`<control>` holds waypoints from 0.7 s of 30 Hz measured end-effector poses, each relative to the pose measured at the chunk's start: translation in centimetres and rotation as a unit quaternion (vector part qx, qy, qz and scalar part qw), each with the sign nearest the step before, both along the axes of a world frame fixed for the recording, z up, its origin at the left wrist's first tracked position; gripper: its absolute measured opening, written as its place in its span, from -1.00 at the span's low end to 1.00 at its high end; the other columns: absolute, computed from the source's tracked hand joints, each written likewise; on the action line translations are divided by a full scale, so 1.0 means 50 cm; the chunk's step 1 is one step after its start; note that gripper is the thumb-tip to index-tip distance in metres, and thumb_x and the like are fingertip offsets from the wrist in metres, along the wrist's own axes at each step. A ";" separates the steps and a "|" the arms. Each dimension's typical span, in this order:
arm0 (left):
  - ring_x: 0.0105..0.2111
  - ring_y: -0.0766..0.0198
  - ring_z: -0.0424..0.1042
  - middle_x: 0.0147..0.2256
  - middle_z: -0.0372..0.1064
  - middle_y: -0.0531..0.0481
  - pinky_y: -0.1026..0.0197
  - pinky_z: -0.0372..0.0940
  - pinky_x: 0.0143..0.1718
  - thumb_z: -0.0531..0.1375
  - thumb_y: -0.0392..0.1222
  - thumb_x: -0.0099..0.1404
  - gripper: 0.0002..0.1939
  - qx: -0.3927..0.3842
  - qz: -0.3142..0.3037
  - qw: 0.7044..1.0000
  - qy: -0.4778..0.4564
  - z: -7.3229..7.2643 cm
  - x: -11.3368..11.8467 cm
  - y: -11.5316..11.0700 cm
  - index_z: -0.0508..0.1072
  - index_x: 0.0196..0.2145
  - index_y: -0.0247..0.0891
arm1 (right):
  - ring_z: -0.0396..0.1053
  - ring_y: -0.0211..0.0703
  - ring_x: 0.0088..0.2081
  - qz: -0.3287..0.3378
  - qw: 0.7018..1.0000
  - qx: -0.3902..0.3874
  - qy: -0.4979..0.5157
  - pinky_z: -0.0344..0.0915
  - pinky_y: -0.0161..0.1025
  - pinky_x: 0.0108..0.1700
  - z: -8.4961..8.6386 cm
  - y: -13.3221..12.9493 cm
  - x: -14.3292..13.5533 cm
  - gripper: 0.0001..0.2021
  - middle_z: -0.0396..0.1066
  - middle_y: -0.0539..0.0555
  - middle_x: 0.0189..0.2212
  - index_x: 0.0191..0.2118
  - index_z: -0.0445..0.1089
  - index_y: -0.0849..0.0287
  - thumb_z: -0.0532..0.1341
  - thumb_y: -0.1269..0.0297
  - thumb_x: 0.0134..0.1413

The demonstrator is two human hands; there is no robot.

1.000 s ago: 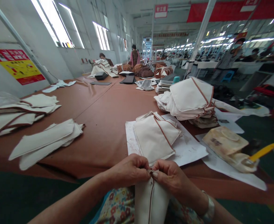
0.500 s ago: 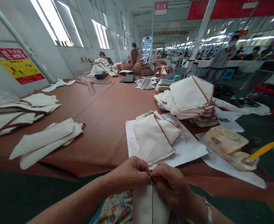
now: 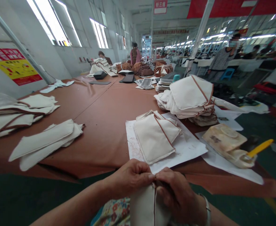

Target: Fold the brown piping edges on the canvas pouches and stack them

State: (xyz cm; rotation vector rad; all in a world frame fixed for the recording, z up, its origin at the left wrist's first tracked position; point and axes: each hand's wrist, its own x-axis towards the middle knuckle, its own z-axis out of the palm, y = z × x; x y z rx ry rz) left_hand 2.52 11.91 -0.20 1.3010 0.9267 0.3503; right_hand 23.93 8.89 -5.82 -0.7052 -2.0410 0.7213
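Both my hands pinch the top end of a cream fabric piece (image 3: 142, 205) with a dark seam down its middle, held in front of me at the table's near edge. My left hand (image 3: 134, 175) is closed, thumb and fingertips on the seam's end. Right beside it, my right hand (image 3: 177, 188) is also closed on the piece, its fingers curled and partly hidden. Just beyond lies a small stack of cream pieces with brown trim (image 3: 153, 136), on a white paper sheet (image 3: 187, 153).
A brown-covered table (image 3: 100, 125) spreads ahead. Cream pieces are stacked at the right (image 3: 191, 94) and left (image 3: 22, 116), with long ones (image 3: 50, 141) nearer. A stained plastic container (image 3: 225, 139) with a yellow-handled tool (image 3: 261, 148) stands at the right edge. People work farther off.
My hands stay together at the piece's top end, with the fingers shifting slightly along the seam. The cream piece tilts a little to the left. The camera view has moved slightly.
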 end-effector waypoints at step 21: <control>-0.57 0.42 -0.01 -0.56 0.06 0.14 0.34 -0.07 -0.59 0.14 0.14 0.31 -0.57 0.093 -0.027 0.995 0.002 0.019 0.008 0.004 0.33 -0.42 -0.34 | -0.02 -0.31 -0.48 0.101 0.942 -0.319 0.034 -0.04 -0.33 -0.46 0.054 0.046 0.006 -0.58 0.03 -0.09 -0.55 -0.50 0.15 0.18 0.11 -0.02 0.27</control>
